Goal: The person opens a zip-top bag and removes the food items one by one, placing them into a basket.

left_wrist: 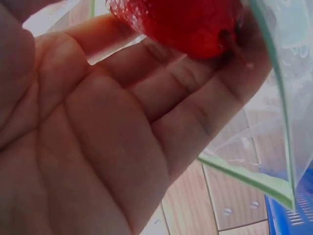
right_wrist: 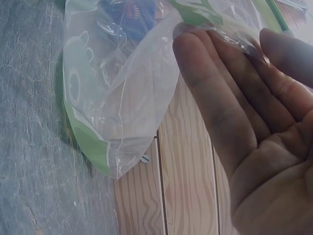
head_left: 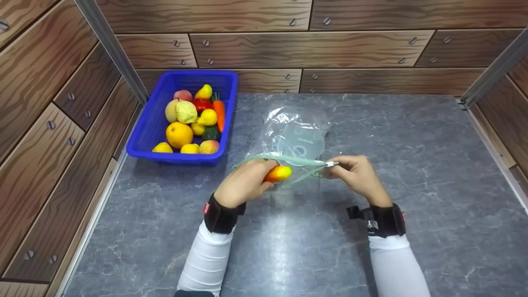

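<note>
A clear zip bag [head_left: 295,138] with a pale green opening band lies flat on the table, its mouth toward me. At that mouth my left hand [head_left: 245,183] grips a red-and-yellow fruit [head_left: 282,173], whose short stem shows in the left wrist view against the red skin [left_wrist: 181,24]. The fingers curl beneath the fruit, and the bag's green edge [left_wrist: 281,98] runs beside them. My right hand [head_left: 359,175] pinches the right corner of the mouth, by a white slider [head_left: 331,163]. In the right wrist view the clear film [right_wrist: 132,88] hangs from its fingertips.
A blue basket [head_left: 234,103] stands at the back left, holding several fruits and vegetables, among them an orange [head_left: 179,135] and a carrot [head_left: 219,115]. Wood-patterned walls [head_left: 313,49] enclose the grey marbled table [head_left: 433,165] at the back and sides.
</note>
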A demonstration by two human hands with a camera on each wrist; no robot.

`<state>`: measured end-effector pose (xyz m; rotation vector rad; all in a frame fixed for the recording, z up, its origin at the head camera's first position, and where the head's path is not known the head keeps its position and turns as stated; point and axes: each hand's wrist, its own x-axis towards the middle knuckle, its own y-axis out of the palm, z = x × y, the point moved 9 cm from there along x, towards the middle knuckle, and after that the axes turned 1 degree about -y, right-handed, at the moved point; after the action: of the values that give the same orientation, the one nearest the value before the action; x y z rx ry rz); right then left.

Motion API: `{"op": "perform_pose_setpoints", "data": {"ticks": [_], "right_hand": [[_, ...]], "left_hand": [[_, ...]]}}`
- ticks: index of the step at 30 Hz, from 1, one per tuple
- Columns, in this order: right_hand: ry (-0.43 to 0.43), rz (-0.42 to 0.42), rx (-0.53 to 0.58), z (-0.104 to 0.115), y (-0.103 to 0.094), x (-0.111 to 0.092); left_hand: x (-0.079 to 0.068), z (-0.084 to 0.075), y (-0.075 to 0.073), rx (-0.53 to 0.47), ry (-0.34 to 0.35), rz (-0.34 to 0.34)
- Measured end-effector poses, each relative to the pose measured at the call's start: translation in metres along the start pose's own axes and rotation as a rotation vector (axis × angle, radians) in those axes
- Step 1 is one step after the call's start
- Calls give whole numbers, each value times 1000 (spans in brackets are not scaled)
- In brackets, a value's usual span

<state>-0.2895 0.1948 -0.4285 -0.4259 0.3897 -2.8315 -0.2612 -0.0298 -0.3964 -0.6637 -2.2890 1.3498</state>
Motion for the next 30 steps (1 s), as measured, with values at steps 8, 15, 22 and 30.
{"op": "perform_pose_setpoints", "data": {"ticks": [8,15,22,30], "right_hand": [[0,11,19,-1,2,0],[-6,7,-1,1,0,0],[0,16,6,1,1,0],[9,14,-13,1,1,0]], "left_hand": [[-9,-3,-8,-29,15,5],[-18,-5,-22,-90,30,-14],[-24,-1,-34,-140,18,-71],[-28,2,-50,-169,60,-186]]}}
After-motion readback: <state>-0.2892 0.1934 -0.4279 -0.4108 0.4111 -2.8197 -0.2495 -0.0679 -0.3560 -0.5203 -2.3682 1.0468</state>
